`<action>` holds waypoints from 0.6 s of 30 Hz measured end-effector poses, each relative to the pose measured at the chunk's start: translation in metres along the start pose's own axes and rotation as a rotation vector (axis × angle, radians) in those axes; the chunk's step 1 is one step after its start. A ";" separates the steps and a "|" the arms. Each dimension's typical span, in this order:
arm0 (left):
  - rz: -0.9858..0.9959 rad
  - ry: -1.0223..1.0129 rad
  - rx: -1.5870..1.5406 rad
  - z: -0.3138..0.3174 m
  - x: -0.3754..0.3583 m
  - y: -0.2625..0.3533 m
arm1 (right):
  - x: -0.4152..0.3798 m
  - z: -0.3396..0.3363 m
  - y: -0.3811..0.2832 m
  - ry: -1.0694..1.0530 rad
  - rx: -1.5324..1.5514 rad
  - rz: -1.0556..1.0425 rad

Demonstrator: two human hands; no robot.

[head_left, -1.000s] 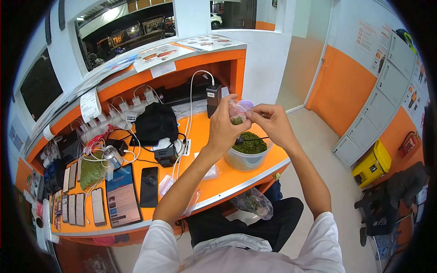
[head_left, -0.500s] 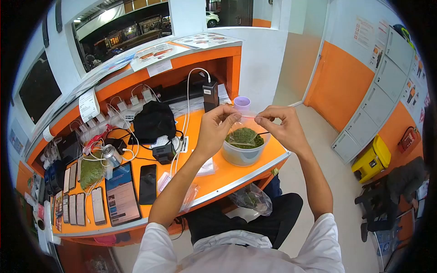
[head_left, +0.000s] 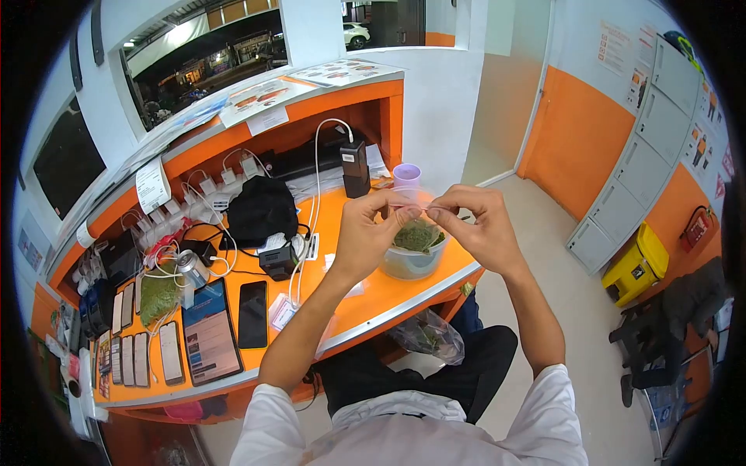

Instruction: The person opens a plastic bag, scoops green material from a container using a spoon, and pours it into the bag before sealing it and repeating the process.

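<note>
My left hand (head_left: 368,235) and my right hand (head_left: 480,231) are close together over the desk, each pinching the top edge of a small clear plastic bag (head_left: 416,221). Green leafy material shows in or behind the bag; its exact limits are hard to tell. Below the hands stands a round translucent tub (head_left: 412,268) with more green material inside. A lilac cup (head_left: 406,175) is just behind the tub, beside a black device (head_left: 355,167) with a white cable.
The orange desk (head_left: 381,299) holds phones, a tablet (head_left: 210,330), a black phone (head_left: 252,314), a can (head_left: 192,268), a bag of green material (head_left: 159,297) and a black cloth (head_left: 263,210). Another plastic bag (head_left: 429,339) hangs by my knees. A person (head_left: 684,311) is at the far right.
My hands have come closer together, and the right one has moved left. The bag's top edge is now pinched between nearly touching fingertips. The view has shifted slightly.
</note>
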State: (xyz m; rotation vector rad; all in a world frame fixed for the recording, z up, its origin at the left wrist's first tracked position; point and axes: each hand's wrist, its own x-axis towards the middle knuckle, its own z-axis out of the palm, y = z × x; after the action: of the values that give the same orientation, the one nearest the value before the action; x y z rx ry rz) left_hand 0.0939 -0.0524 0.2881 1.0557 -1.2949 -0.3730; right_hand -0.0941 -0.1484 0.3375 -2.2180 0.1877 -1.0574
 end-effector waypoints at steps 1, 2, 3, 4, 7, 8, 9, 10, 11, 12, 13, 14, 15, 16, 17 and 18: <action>0.043 -0.003 -0.009 0.001 -0.001 0.002 | -0.001 0.001 -0.001 0.001 0.001 0.004; 0.086 -0.005 -0.019 0.002 -0.001 0.003 | -0.003 0.002 -0.002 0.020 0.020 0.001; 0.083 -0.008 -0.019 0.003 -0.003 0.006 | -0.004 0.003 -0.003 0.040 0.040 -0.001; 0.097 -0.015 -0.038 0.006 -0.005 0.009 | -0.006 0.002 -0.004 0.041 0.041 0.003; 0.091 -0.031 -0.055 0.012 -0.011 0.020 | -0.016 -0.001 -0.005 0.008 0.107 0.040; 0.076 -0.037 -0.052 0.014 -0.015 0.024 | -0.020 -0.001 -0.005 0.018 0.102 -0.008; 0.046 -0.043 -0.060 0.015 -0.020 0.029 | -0.026 -0.002 -0.004 0.026 0.099 -0.046; 0.075 -0.061 -0.009 0.015 -0.026 0.034 | -0.034 -0.002 -0.005 0.024 0.109 -0.006; 0.097 -0.082 0.039 0.017 -0.032 0.037 | -0.042 -0.002 -0.006 0.029 0.153 -0.027; 0.091 -0.081 0.070 0.020 -0.040 0.042 | -0.052 -0.001 -0.007 0.035 0.198 -0.042; 0.081 -0.090 0.067 0.023 -0.049 0.042 | -0.062 -0.001 -0.007 0.050 0.182 -0.054; 0.075 -0.095 0.065 0.025 -0.057 0.043 | -0.075 -0.004 -0.011 0.041 0.197 -0.006; 0.048 -0.124 0.114 0.026 -0.066 0.043 | -0.087 -0.008 -0.016 -0.009 0.150 0.050; -0.002 -0.129 0.101 0.029 -0.081 0.035 | -0.102 -0.007 -0.017 -0.062 0.105 0.114; -0.001 -0.190 0.145 0.030 -0.089 0.032 | -0.109 -0.002 -0.020 -0.018 0.116 0.145; 0.004 -0.249 0.189 0.032 -0.098 0.029 | -0.118 -0.002 -0.018 -0.020 0.114 0.152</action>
State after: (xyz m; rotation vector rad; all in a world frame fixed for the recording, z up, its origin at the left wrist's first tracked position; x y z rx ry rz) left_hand 0.0276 0.0222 0.2503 1.1923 -1.5780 -0.3939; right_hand -0.1763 -0.0890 0.2737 -2.0765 0.2757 -0.9399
